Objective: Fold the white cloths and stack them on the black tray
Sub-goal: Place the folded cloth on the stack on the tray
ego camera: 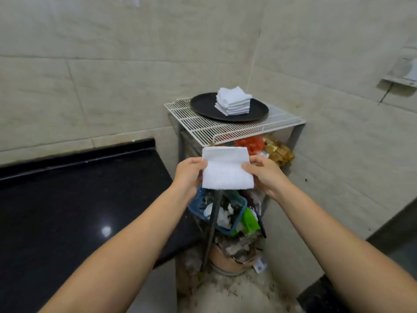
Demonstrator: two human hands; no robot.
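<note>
I hold a folded white cloth (226, 169) in the air in front of me. My left hand (189, 175) pinches its left edge and my right hand (265, 175) pinches its right edge. Farther back, a round black tray (203, 105) rests on a white wire rack (225, 129). On the tray stands a stack of several folded white cloths (233, 100), slightly right of the tray's middle.
A black glossy countertop (79, 211) fills the left side. Below the rack sit a blue basket (200, 199) with odds and ends, red and brown bags (266, 147), and a pot (228, 260) on the floor. Tiled walls enclose the corner.
</note>
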